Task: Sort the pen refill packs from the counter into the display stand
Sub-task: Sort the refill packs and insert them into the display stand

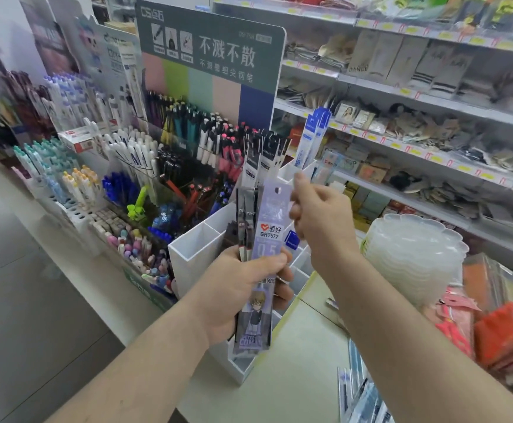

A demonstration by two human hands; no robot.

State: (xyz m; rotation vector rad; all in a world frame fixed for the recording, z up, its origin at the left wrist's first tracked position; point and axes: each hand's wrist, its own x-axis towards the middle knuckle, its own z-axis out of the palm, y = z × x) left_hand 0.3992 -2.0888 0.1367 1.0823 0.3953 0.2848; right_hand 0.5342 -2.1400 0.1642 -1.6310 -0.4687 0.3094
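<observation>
My left hand (243, 294) grips a bundle of long pen refill packs (264, 239) held upright; the front one is lilac, marked GR7577 and 0.5. Behind the bundle stands the white display stand (194, 248) with open square compartments. My right hand (319, 221) hovers just right of the bundle's top with fingers curled; whether it pinches anything I cannot tell. Black-and-white refill packs (261, 160) and blue-and-white refill packs (313, 138) stand in the stand's rear slots. More refill packs (362, 392) lie on the counter at the lower right.
Racks of pens (121, 166) fill the left side, under a green sign board (212, 56). A stack of clear scalloped plastic trays (414, 257) and red-orange packets (499, 328) sit on the counter (295, 361) to the right. Stocked shelves (417, 102) run behind.
</observation>
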